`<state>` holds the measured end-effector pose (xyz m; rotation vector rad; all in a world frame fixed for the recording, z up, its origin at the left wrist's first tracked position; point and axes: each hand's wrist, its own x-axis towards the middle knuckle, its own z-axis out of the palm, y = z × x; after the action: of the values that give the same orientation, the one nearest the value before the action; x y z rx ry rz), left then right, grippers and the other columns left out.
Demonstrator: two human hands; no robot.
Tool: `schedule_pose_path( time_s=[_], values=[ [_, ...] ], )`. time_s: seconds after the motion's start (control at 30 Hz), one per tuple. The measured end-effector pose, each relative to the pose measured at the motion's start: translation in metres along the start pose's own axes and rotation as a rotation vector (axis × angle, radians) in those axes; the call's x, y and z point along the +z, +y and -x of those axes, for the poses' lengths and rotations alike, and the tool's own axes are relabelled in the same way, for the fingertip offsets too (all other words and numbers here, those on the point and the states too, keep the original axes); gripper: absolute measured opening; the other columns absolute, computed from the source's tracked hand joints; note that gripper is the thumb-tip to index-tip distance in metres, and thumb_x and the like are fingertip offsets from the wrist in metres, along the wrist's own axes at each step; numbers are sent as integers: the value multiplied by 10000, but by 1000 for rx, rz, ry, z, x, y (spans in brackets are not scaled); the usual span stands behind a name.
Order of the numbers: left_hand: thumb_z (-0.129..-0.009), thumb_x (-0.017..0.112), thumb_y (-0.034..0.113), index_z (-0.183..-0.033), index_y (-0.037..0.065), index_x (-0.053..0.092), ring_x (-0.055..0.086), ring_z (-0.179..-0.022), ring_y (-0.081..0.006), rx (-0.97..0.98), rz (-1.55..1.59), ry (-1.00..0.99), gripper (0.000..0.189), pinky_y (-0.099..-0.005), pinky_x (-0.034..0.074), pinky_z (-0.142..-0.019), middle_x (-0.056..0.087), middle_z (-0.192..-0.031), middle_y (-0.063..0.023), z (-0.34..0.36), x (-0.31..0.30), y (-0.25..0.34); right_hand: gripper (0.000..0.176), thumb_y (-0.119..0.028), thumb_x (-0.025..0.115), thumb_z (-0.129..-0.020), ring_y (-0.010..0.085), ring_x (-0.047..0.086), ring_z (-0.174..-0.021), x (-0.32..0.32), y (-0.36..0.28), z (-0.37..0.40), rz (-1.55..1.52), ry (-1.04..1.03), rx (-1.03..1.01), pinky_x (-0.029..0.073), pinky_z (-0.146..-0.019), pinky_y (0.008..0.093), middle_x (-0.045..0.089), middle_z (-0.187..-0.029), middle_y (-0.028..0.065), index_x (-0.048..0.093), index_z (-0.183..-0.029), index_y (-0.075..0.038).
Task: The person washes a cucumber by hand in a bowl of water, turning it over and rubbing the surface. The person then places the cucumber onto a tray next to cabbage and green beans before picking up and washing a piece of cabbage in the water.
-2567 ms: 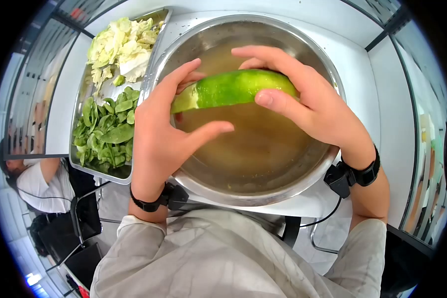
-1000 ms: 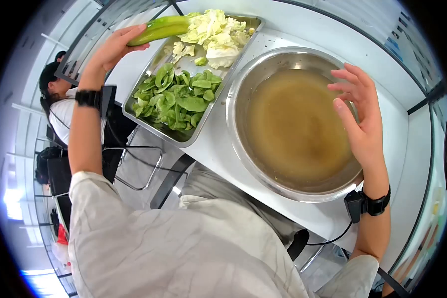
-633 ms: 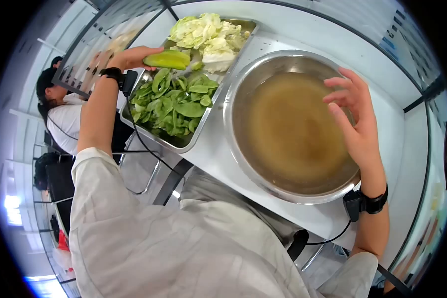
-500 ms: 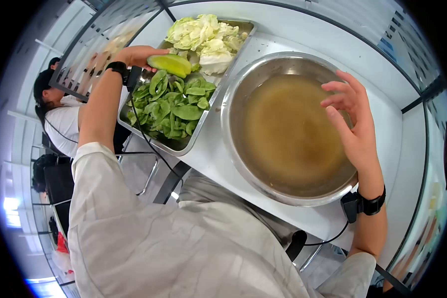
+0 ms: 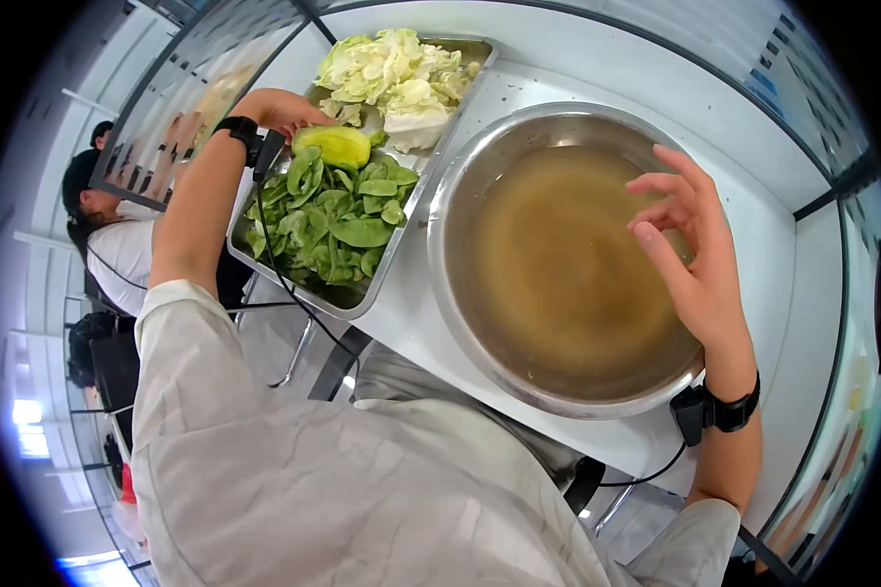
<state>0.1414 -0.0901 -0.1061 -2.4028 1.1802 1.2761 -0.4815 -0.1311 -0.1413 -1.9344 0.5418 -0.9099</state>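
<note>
My left hand (image 5: 292, 110) is at the left edge of a metal tray (image 5: 423, 186), right behind a yellow-green cucumber-like vegetable (image 5: 335, 147). Its fingertips are hidden, so its grip does not show. Green leaves (image 5: 338, 220) fill the near half of the tray, and pale cabbage leaves (image 5: 396, 73) lie in the far half. Over the right side of a large steel bowl (image 5: 442, 254) hangs my right hand (image 5: 685, 235), fingers apart and curved, holding nothing. Cloudy brown water (image 5: 573, 264) is in the bowl.
The white table (image 5: 529, 83) has raised white walls at its back and right, with dark frame bars. Cables run from the devices on both wrists. A person in a white top (image 5: 122, 259) sits beyond the table at the left.
My left hand has turned slightly, and the yellow-green vegetable has swung with one end more toward the camera. My right hand keeps nearly the same place and pose.
</note>
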Motion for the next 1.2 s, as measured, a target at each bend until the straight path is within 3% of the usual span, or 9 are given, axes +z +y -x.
schedule_pose_path(
  time_s=[0.23, 0.43, 0.63, 0.73, 0.83, 0.93, 1.03, 1.13, 1.2],
  values=[
    [-1074, 656, 647, -1055, 12, 808, 692, -739, -165, 14, 32, 187, 653, -330, 578, -717, 789, -927, -79, -24, 7, -12, 647, 7, 711, -1020, 155, 717, -956, -1, -2, 0, -14, -8, 33, 560, -922, 322, 722, -1309, 114, 513, -1629, -87],
    [-1024, 737, 488, -906, 4, 799, 642, -705, -127, 116, -211, 262, 502, -300, 540, -671, 711, -790, -20, -19, -2, -21, 648, -3, 711, -1021, 149, 723, -934, -1, -3, 1, -30, -14, 54, 557, -904, 311, 725, -1297, 106, 508, -1631, -88],
    [-1001, 761, 289, -1036, -12, 860, 681, -715, -140, 236, 11, 501, 319, -318, 564, -681, 734, -777, -41, -11, 14, -38, 645, -21, 705, -1027, 149, 735, -907, -1, -7, 2, -33, -24, 81, 557, -888, 305, 730, -1283, 100, 504, -1634, -101],
    [-970, 797, 235, -1123, 7, 873, 735, -774, -165, 354, -108, 677, 284, -338, 595, -731, 793, -833, -69, -13, 11, -45, 645, -23, 702, -1027, 147, 740, -898, -1, -5, 3, -28, -21, 82, 561, -879, 306, 734, -1275, 91, 503, -1636, -102],
    [-928, 835, 245, -1075, 24, 871, 807, -898, -234, 435, -295, 817, 268, -379, 642, -842, 856, -974, -133, -14, 8, -47, 646, -25, 703, -1024, 145, 740, -889, 0, -5, 3, -15, -21, 77, 564, -855, 301, 741, -1261, 84, 504, -1634, -100],
    [-906, 853, 273, -1075, 52, 873, 813, -936, -252, 461, -238, 864, 279, -394, 644, -893, 855, -986, -118, -20, 0, -54, 645, -26, 703, -1020, 147, 737, -876, 1, -5, 3, -15, -19, 74, 565, -828, 293, 750, -1243, 87, 507, -1630, -99],
    [-881, 892, 354, -1184, 35, 841, 813, -934, -271, 410, -330, 887, 443, -390, 643, -905, 847, -1040, -134, -43, -9, -63, 638, -26, 702, -1018, 150, 734, -866, 0, -4, 2, -2, -32, 73, 564, -813, 288, 760, -1217, 93, 515, -1623, -100],
    [-894, 919, 355, -1372, 36, 760, 762, -976, -199, 270, -239, 807, 596, -348, 644, -812, 806, -1200, -125, -53, 1, -52, 627, -24, 703, -1017, 152, 732, -855, -1, -6, 2, 10, -38, 82, 560, -809, 290, 770, -1189, 92, 527, -1614, -101],
    [-851, 941, 445, -1395, 11, 732, 764, -893, -232, 243, -126, 749, 727, -388, 646, -769, 808, -1121, -131, -58, 4, -40, 622, -23, 705, -1015, 151, 729, -846, -1, -6, 1, 27, -44, 69, 557, -805, 292, 774, -1175, 89, 534, -1608, -101]
  ],
)
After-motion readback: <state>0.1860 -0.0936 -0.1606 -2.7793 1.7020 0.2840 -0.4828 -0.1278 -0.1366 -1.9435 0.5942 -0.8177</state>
